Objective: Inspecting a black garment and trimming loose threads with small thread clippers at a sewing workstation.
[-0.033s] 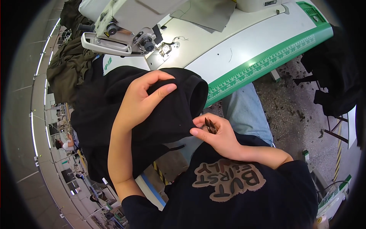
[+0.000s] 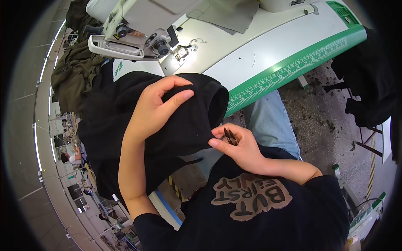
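A black garment (image 2: 176, 134) is draped over the near edge of the sewing table, its tube-like opening (image 2: 217, 106) turned to the right. My left hand (image 2: 153, 111) pinches a fold at the top of the cloth between thumb and fingers. Lower and to the right, my right hand (image 2: 245, 152) grips the garment's edge near that opening with thumb and fingertips. Tucked in the same hand is a small pair of dark thread snips (image 2: 231, 137), blades pointing up; the rest of it is hidden by the fingers.
Beyond the garment stands a white sewing machine (image 2: 142, 25) with its lamp lit. Grey fabric pieces (image 2: 226, 14) lie on the table, whose green front edge (image 2: 289, 67) bears a ruler scale. Olive cloth (image 2: 79, 71) is heaped left; black cloth (image 2: 364, 79) hangs right. A person (image 2: 75, 157) sits far left.
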The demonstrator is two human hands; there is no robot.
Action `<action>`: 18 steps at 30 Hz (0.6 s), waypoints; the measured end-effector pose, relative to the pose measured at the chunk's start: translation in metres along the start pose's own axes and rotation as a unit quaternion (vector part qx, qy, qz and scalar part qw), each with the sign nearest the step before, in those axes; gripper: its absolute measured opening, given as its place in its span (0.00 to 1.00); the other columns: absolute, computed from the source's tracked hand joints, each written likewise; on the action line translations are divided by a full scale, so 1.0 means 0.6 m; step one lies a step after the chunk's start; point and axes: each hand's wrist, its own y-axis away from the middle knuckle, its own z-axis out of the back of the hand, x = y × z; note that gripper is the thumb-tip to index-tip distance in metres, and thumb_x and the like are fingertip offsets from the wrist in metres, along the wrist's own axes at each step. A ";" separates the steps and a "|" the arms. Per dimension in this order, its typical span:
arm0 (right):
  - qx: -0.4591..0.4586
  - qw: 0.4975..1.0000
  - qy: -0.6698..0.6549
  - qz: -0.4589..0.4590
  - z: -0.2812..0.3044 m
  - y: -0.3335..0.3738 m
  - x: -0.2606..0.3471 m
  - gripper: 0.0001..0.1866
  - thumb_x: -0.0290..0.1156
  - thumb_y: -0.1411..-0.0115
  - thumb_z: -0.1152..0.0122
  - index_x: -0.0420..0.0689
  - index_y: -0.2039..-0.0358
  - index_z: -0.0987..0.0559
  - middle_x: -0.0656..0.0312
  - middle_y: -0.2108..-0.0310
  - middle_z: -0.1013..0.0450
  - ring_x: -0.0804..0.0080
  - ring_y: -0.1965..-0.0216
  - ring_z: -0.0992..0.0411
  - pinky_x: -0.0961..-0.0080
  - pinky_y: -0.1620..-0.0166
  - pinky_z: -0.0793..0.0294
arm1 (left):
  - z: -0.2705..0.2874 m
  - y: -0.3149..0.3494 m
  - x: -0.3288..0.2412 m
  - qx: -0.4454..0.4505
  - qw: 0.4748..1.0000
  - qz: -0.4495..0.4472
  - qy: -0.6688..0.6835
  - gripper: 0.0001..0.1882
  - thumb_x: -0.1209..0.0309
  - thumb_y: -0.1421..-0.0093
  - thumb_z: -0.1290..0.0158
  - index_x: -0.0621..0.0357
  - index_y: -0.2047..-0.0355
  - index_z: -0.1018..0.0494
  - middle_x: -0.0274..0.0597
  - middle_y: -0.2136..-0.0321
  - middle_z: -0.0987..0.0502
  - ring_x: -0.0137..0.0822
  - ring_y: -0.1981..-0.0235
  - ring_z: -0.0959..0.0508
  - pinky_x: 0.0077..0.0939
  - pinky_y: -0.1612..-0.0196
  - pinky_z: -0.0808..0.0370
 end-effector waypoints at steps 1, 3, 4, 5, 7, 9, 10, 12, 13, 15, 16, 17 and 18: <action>0.010 1.000 0.017 -0.015 0.004 -0.003 -0.002 0.12 0.31 0.43 0.31 0.40 0.65 0.24 0.72 0.73 0.31 0.91 0.73 0.37 0.88 0.70 0.37 | 0.000 -0.004 0.002 0.002 1.000 0.003 0.000 0.10 0.72 0.39 0.43 0.66 0.60 0.25 0.34 0.70 0.23 0.23 0.67 0.27 0.17 0.60 0.31; 0.011 0.999 0.049 -0.015 0.013 -0.006 -0.003 0.12 0.31 0.43 0.31 0.40 0.65 0.24 0.73 0.74 0.32 0.91 0.74 0.39 0.88 0.71 0.38 | 0.002 -0.007 0.004 0.006 1.000 0.002 0.004 0.10 0.71 0.38 0.44 0.66 0.59 0.25 0.34 0.69 0.23 0.23 0.67 0.27 0.17 0.60 0.31; 0.011 0.996 0.083 -0.014 0.018 -0.007 -0.004 0.13 0.32 0.43 0.30 0.40 0.65 0.24 0.74 0.75 0.33 0.91 0.75 0.40 0.88 0.71 0.39 | 0.002 -0.008 0.005 0.008 1.000 0.001 0.006 0.11 0.71 0.38 0.44 0.66 0.59 0.26 0.33 0.69 0.23 0.23 0.67 0.27 0.17 0.61 0.31; 0.012 0.993 0.117 -0.011 0.020 -0.008 -0.004 0.13 0.32 0.43 0.30 0.39 0.64 0.24 0.74 0.76 0.34 0.91 0.76 0.41 0.88 0.72 0.40 | 0.002 -0.010 0.006 0.009 1.000 0.002 0.006 0.11 0.71 0.38 0.44 0.66 0.59 0.26 0.33 0.69 0.23 0.23 0.67 0.27 0.17 0.61 0.31; 0.011 0.992 0.127 -0.002 0.021 -0.009 -0.004 0.13 0.32 0.43 0.30 0.39 0.65 0.24 0.75 0.76 0.34 0.91 0.76 0.41 0.88 0.72 0.41 | 0.001 -0.014 0.010 0.024 0.999 0.021 0.027 0.11 0.71 0.38 0.44 0.66 0.59 0.26 0.33 0.68 0.23 0.23 0.66 0.28 0.17 0.60 0.31; 0.008 0.989 0.148 0.016 0.022 -0.008 -0.005 0.12 0.32 0.44 0.30 0.40 0.65 0.23 0.75 0.77 0.35 0.91 0.77 0.42 0.89 0.73 0.42 | -0.001 -0.022 0.016 0.035 0.998 0.029 0.038 0.10 0.71 0.37 0.44 0.66 0.59 0.26 0.33 0.68 0.23 0.23 0.66 0.28 0.17 0.59 0.31; 0.006 0.989 0.147 0.016 0.022 -0.006 -0.006 0.12 0.32 0.44 0.30 0.40 0.65 0.23 0.75 0.77 0.35 0.91 0.77 0.42 0.89 0.73 0.42 | -0.001 -0.025 0.020 0.049 0.998 0.017 0.033 0.10 0.71 0.38 0.44 0.65 0.60 0.26 0.34 0.66 0.23 0.24 0.64 0.27 0.18 0.58 0.31; 0.006 0.989 0.146 0.014 0.022 -0.003 -0.010 0.12 0.32 0.44 0.29 0.40 0.67 0.23 0.76 0.78 0.35 0.91 0.77 0.43 0.89 0.73 0.42 | -0.002 -0.035 0.029 0.078 0.997 -0.006 0.021 0.09 0.71 0.38 0.44 0.64 0.61 0.26 0.36 0.62 0.22 0.26 0.60 0.26 0.20 0.54 0.31; 0.006 0.989 0.145 0.014 0.023 -0.001 -0.012 0.12 0.32 0.44 0.29 0.40 0.67 0.23 0.76 0.79 0.35 0.91 0.77 0.43 0.89 0.73 0.43 | -0.004 -0.041 0.034 0.080 0.997 -0.006 0.021 0.09 0.71 0.38 0.44 0.64 0.61 0.26 0.36 0.62 0.22 0.26 0.60 0.26 0.20 0.54 0.31; 0.003 0.989 0.145 0.008 0.024 -0.004 -0.014 0.12 0.31 0.44 0.29 0.39 0.68 0.23 0.76 0.79 0.35 0.91 0.77 0.43 0.88 0.73 0.43 | -0.010 -0.055 0.046 0.100 0.993 -0.064 0.015 0.08 0.71 0.38 0.44 0.63 0.63 0.27 0.38 0.57 0.23 0.30 0.56 0.26 0.24 0.50 0.32; 0.002 0.989 0.147 0.003 0.024 -0.006 -0.016 0.12 0.31 0.45 0.29 0.39 0.68 0.23 0.75 0.79 0.35 0.91 0.77 0.43 0.88 0.73 0.43 | -0.014 -0.059 0.050 0.111 0.989 -0.093 0.012 0.08 0.70 0.39 0.44 0.62 0.63 0.27 0.39 0.55 0.23 0.31 0.54 0.26 0.25 0.48 0.32; 0.002 0.989 0.149 -0.001 0.026 -0.007 -0.018 0.11 0.31 0.45 0.29 0.39 0.68 0.22 0.75 0.79 0.35 0.91 0.77 0.43 0.88 0.73 0.42 | -0.018 -0.061 0.052 0.114 0.989 -0.093 0.012 0.08 0.70 0.39 0.44 0.62 0.63 0.27 0.39 0.55 0.23 0.31 0.54 0.26 0.25 0.48 0.32; -0.001 0.989 0.146 -0.001 0.028 -0.007 -0.025 0.11 0.31 0.45 0.29 0.39 0.68 0.22 0.75 0.79 0.35 0.91 0.77 0.43 0.88 0.73 0.42 | -0.022 -0.063 0.054 0.132 0.988 -0.079 -0.002 0.08 0.70 0.39 0.44 0.62 0.64 0.27 0.40 0.53 0.24 0.33 0.52 0.27 0.27 0.47 0.32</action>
